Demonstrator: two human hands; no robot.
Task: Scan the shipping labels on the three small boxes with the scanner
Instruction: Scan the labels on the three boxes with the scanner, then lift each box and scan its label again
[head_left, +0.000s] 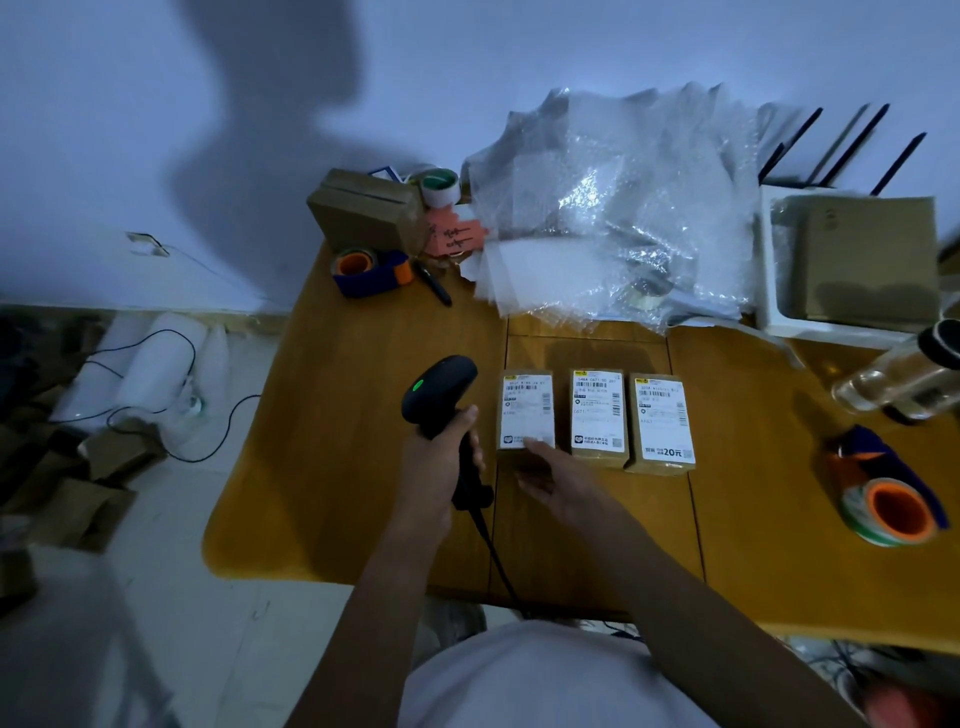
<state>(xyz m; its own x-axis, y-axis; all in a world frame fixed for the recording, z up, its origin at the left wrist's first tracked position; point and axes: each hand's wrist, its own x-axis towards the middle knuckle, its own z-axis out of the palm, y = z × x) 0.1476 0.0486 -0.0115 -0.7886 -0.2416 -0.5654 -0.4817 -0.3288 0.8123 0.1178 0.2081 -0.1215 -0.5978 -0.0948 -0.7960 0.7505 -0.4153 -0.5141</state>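
Three small brown boxes lie side by side on the wooden table (337, 467), each with a white shipping label facing up: the left box (525, 408), the middle box (597, 410) and the right box (661, 415). My left hand (441, 467) grips the handle of a black corded scanner (439, 389), whose head shows a green light and sits just left of the left box. My right hand (556, 475) rests with spread fingers on the near edge of the left box, fingertips touching its label.
Bubble wrap (623, 208) is piled at the back of the table. A cardboard box (363, 208), tape dispenser (369, 273) and black pen (431, 283) lie at the back left. A white bin (769, 291), a clear bottle (893, 384) and another tape dispenser (888, 499) are at the right.
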